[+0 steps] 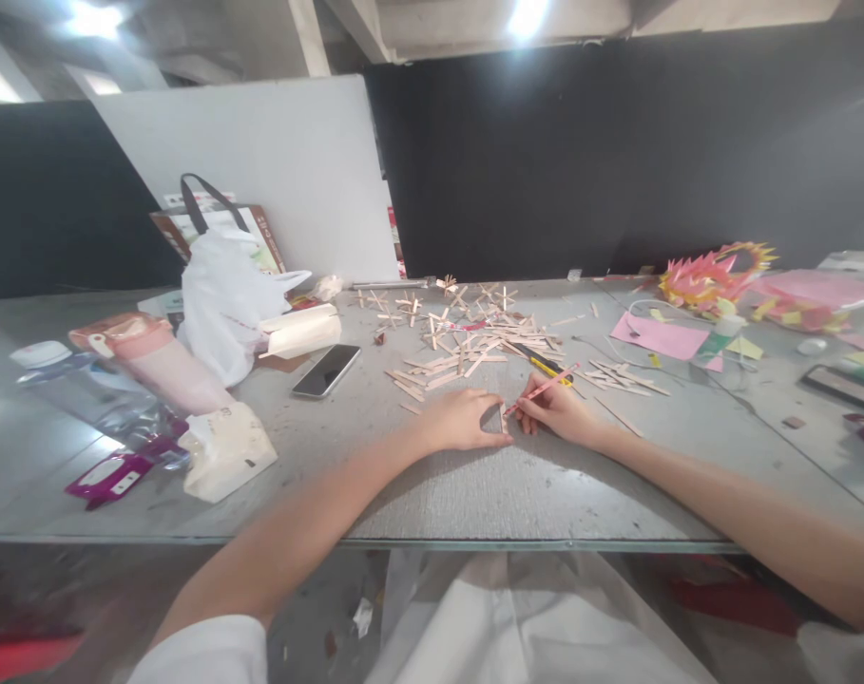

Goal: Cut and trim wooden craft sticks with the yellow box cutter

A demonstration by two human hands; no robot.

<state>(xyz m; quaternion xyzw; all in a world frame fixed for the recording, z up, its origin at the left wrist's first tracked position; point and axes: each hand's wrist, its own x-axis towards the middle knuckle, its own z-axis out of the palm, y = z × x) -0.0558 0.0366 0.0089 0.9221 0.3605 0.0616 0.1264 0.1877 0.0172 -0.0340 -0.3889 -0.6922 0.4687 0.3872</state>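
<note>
Steadily, the person's left hand (464,420) is pinching a small wooden stick (504,418) between thumb and finger at the counter (432,494), while the right hand (554,410) is gripping a pinkish-red pencil (546,387), its lower end pointing at the stick. Just beyond, a yellow-and-black utility knife (549,369) is lying beside scattered craft sticks (526,336).

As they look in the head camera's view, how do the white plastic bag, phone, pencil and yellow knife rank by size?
1. White plastic bag
2. Phone
3. Pencil and yellow knife: too alike to rank
</note>
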